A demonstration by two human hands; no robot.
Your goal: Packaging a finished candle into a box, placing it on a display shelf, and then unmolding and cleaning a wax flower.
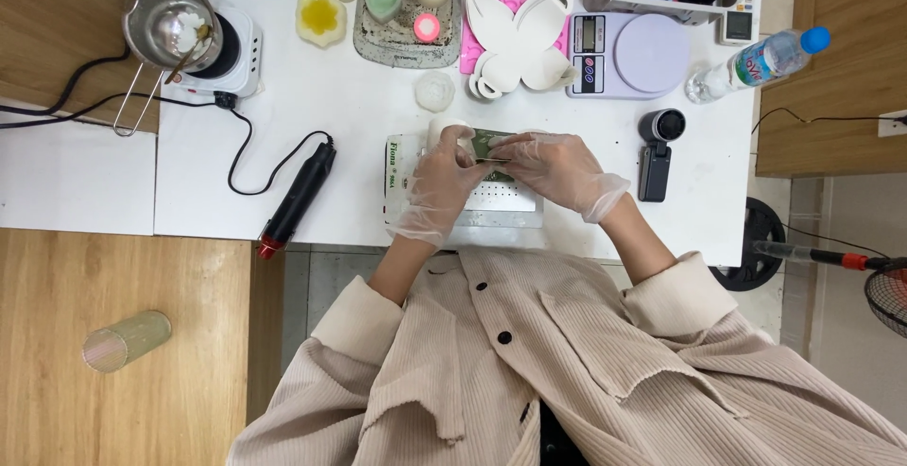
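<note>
Both my hands wear clear plastic gloves and meet over a white perforated box [510, 206] at the table's near edge. My left hand [441, 185] and my right hand [557, 170] together grip a small flat green piece [487, 146], held above the box. A round white cylinder [444, 128] shows just behind my left fingers. Whether the green piece touches the cylinder is hidden by my fingers.
On the white table [359, 116]: a small electric hotplate with a steel pot [172, 26] at far left, a black corded hand tool [298, 197], a tray of candle moulds [406, 8], a white butterfly mould [520, 36], a lilac scale [628, 55], a water bottle [761, 60], a black gadget [658, 154]. A plastic cup [125, 340] lies on the floor.
</note>
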